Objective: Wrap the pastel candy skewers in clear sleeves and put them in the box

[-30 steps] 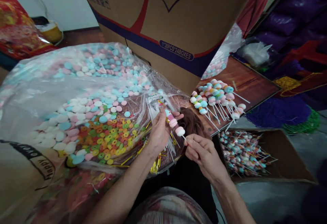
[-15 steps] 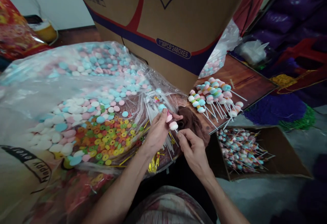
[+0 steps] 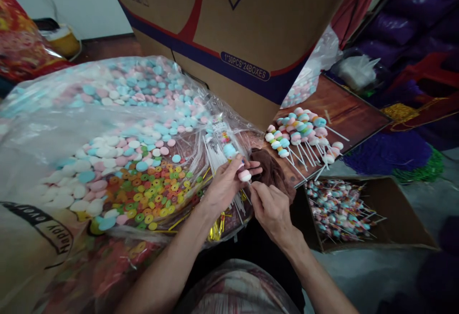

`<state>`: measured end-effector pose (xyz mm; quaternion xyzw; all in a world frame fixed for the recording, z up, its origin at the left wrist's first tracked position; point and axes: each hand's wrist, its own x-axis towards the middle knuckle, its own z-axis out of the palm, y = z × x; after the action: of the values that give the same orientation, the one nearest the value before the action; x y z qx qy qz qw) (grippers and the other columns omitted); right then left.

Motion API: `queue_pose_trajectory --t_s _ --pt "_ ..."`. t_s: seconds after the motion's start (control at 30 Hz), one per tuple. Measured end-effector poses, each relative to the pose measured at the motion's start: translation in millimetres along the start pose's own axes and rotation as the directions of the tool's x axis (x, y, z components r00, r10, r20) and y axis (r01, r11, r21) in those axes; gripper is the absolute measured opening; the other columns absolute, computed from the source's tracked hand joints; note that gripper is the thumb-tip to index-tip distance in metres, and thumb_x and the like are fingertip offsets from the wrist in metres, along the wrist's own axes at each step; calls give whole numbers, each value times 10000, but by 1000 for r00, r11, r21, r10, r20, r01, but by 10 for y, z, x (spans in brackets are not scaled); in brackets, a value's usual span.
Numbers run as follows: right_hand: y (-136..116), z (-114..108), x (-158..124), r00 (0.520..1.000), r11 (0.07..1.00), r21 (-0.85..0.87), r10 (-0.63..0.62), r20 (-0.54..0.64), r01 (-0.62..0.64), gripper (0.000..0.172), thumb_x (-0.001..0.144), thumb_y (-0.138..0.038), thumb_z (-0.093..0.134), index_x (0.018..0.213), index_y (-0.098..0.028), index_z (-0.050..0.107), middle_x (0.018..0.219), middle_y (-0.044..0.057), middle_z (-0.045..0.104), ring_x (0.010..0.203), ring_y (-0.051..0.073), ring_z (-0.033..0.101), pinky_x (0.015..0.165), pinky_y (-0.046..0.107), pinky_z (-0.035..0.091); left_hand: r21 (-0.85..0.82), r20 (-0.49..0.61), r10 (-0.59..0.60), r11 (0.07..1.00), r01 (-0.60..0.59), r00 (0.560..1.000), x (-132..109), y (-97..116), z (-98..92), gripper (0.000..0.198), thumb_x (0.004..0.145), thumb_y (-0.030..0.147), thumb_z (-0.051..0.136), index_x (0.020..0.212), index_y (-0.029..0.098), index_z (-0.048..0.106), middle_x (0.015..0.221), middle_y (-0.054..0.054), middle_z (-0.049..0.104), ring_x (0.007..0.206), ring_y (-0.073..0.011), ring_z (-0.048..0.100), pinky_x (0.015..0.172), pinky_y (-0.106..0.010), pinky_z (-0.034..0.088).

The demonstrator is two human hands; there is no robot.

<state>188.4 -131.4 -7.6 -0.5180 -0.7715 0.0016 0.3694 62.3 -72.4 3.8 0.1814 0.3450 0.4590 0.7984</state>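
My left hand (image 3: 225, 182) is closed around a candy skewer (image 3: 239, 167) with blue, pink and white marshmallow pieces on it. My right hand (image 3: 270, 206) pinches the thin white stick just below the lowest piece. Both hands meet over a brown cloth (image 3: 272, 170). Left of them lies a big clear plastic bag (image 3: 71, 127) of loose pastel marshmallows (image 3: 107, 154) and coloured ring candies (image 3: 150, 194). A bundle of bare white sticks (image 3: 217, 154) lies under my left hand.
A pile of finished skewers (image 3: 304, 135) rests on the wooden board (image 3: 344, 108) to the right. Below it an open cardboard box (image 3: 394, 218) holds wrapped skewers (image 3: 337, 209). A large printed carton (image 3: 233, 32) stands behind. Purple and green bundles (image 3: 394, 154) lie far right.
My right hand has moved up the stick towards my left hand, and the candy pieces sit closer together, tucked into my left fingers.
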Motion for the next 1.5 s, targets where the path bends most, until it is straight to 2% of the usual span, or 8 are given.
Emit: queue_pose_trajectory --t_s 0.17,0.27,0.43,0.73,1.0,1.23,1.33,1.5 --pt "-79 -15 -27 950 900 309 305 59 -308 141 969 -196 468 892 -192 586 657 -19 608 526 92 543 545 210 430 127 90 -74 990 63 993 -36 59 -21 389 817 517 666 841 129 681 979 -143 748 834 -233 726 667 -277 534" --pt "-96 -81 -27 906 821 388 402 131 -420 176 976 -240 466 847 -198 579 572 -58 509 461 77 458 482 196 389 121 -2 -16 992 16 1000 3 147 -36 438 790 568 668 876 139 683 899 -114 745 761 -203 720 645 -267 536" --pt "-65 -128 -43 937 863 365 325 131 -350 149 959 -230 485 863 -196 594 600 -44 556 482 80 496 488 193 395 -23 -131 181 982 -185 975 95 233 -56 363 774 514 715 871 169 658 824 -57 725 794 -199 717 740 -321 560" --pt "-109 78 -34 974 956 190 217 62 -225 147 959 -172 454 915 -174 594 691 20 634 588 118 607 603 220 455 -44 -48 132 990 -135 990 49 10 -47 299 816 433 704 811 141 644 723 -27 659 877 -216 721 750 -283 546" --pt "-228 58 22 862 746 435 465 203 -505 223 973 -292 451 793 -200 546 557 -63 449 458 84 411 480 203 360 -61 53 40 997 -36 998 -9 45 2 329 836 465 669 824 137 650 749 -62 683 934 -253 715 791 -324 556" --pt "-208 126 51 872 748 467 474 121 -471 179 963 -276 465 861 -182 579 625 -44 472 493 82 393 487 205 351 -26 126 -78 996 82 989 -34 42 2 406 860 532 603 907 134 674 884 -121 743 959 -252 709 861 -358 555" --pt "-173 82 46 879 745 476 449 162 -468 183 960 -283 478 858 -182 592 600 -51 460 491 81 396 481 199 347 -52 58 -28 998 31 998 -11 142 -48 422 885 536 565 928 130 669 935 -123 746 957 -245 711 845 -354 563" --pt "-115 29 -11 880 761 443 415 229 -474 191 954 -286 498 852 -177 618 608 -42 494 501 78 416 488 198 345 -111 -95 112 986 -122 989 46 245 -115 185 893 319 631 916 138 660 872 -83 747 916 -226 721 847 -363 564"
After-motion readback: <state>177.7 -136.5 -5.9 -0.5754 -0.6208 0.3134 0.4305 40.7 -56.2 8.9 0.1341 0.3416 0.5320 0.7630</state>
